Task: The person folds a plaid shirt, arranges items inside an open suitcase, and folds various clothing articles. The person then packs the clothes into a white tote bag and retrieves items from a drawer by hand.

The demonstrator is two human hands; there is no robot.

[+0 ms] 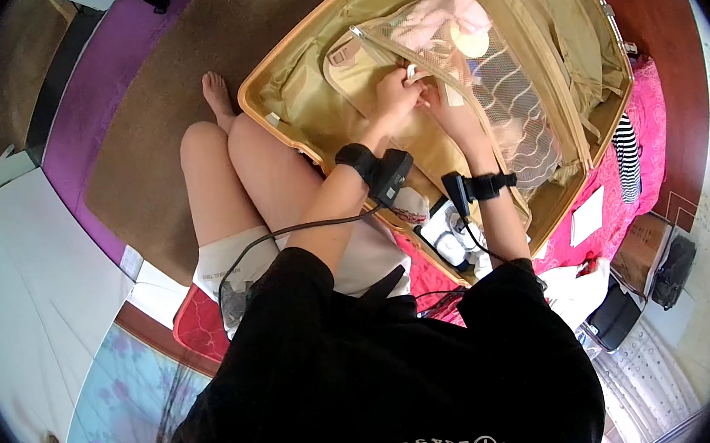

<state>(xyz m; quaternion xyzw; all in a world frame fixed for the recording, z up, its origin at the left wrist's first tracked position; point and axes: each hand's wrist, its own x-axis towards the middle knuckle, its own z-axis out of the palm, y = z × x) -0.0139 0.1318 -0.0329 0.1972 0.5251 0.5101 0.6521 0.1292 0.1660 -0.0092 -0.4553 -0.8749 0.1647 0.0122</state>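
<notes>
One open suitcase (298,89) is seen as the largest thing, its rim finished in a gold tone and its interior lined with creased, pale yellow-beige fabric. Metal fittings are set along its right-hand edge. A see-through mesh panel (527,130) is spread across part of the interior, bordered by a tan strip that is bent in a long curve. Through the netting a soft pink item (442,18), white wavy lines and a pale yellow round piece (471,39) are made out. A small white piece (411,72) is shown by the curved border, too small to be identified.

The suitcase is placed in front of the person and somewhat to the right, and both hands are held within its outline. The mesh panel is positioned mostly to the right of the hands, its curved border just beside them. The pink item and the yellow round piece are located beyond them, farther from the body. The left hand (398,94) and the right hand (444,108) are brought close together, fingers bent, near the border. The white piece is found at the left hand's fingertips; whether it is pinched, or anything is gripped by the right hand, cannot be told.
</notes>
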